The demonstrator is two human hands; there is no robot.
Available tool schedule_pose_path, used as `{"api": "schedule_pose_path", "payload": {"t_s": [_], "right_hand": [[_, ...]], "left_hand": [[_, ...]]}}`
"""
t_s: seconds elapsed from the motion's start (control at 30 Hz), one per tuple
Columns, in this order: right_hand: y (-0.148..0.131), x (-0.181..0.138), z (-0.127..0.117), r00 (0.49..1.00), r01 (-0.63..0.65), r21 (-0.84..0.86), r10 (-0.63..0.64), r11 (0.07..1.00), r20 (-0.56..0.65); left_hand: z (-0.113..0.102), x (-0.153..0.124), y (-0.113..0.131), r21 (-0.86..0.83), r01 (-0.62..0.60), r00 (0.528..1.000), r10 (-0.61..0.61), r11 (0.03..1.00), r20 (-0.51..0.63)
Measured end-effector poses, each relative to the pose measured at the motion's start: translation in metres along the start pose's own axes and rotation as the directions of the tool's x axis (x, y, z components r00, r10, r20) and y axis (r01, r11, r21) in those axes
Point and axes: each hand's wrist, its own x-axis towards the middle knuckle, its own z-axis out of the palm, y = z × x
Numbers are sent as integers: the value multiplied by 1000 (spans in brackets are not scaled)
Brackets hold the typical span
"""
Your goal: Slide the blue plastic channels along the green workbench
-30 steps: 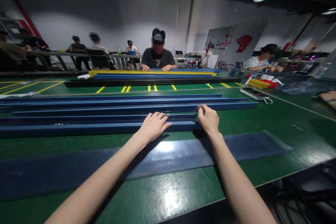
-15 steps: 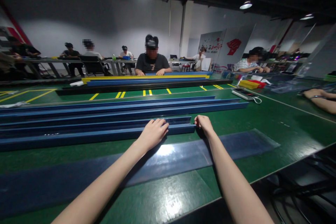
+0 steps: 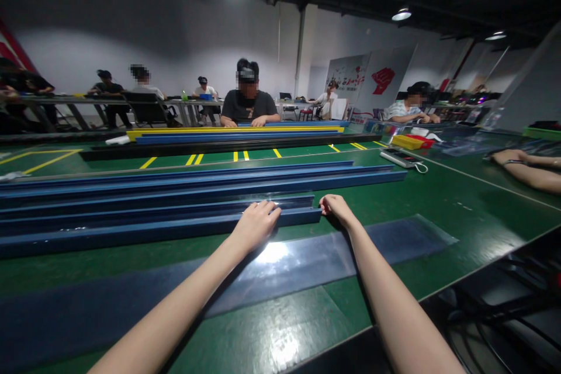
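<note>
A flat dark blue plastic strip (image 3: 394, 239) lies lengthwise along the near part of the glossy green counter (image 3: 284, 327), and both bare forearms reach out over it. Just beyond it runs the nearest long blue plastic channel (image 3: 153, 229), set parallel to the counter edge and stretching off to the left.

The left hand (image 3: 255, 224) lies palm down on this channel close to its right end. Its fingers are held together and draped over the top towards the far side. The right hand (image 3: 335, 208) is at the channel's right end with its fingers curled inwards and touching the end. Whether it pinches the end or only rests against it cannot be told.

A second blue channel (image 3: 175, 208) lies just behind the first. Behind that, several longer blue channels (image 3: 263, 181) run side by side and reach further to the right.

Near their right ends lies a white power strip (image 3: 400, 158), with a yellow tray (image 3: 405, 141) beyond it. Another person's forearm (image 3: 523, 172) rests on the counter at the far right.

Across the counter sits a person in a dark shirt (image 3: 248, 106), both hands on a long yellow rail (image 3: 228, 128) stacked with blue ones.
</note>
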Motion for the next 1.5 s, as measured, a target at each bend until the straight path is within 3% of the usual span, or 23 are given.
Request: {"api": "schedule_pose_path", "payload": {"t_s": [0.2, 0.57, 0.73, 0.93, 1.5], "right_hand": [[5, -2, -3, 992, 111, 4, -111, 994, 61], [-8, -4, -1, 948, 259, -59, -242, 964, 207], [-9, -2, -4, 948, 244, -63, -224, 968, 228], [-9, -1, -4, 951, 231, -75, -209, 970, 226], [-9, -3, -4, 964, 173, -11, -167, 985, 205]], "left_hand": [[20, -9, 8, 5, 39, 983, -38, 999, -180], [25, -10, 9, 13, 42, 977, -39, 999, -210], [20, -11, 11, 30, 85, 975, -77, 996, -208], [17, -10, 14, 69, 240, 951, -221, 968, -215], [16, -9, 14, 81, 193, 971, -178, 978, -158]]}}
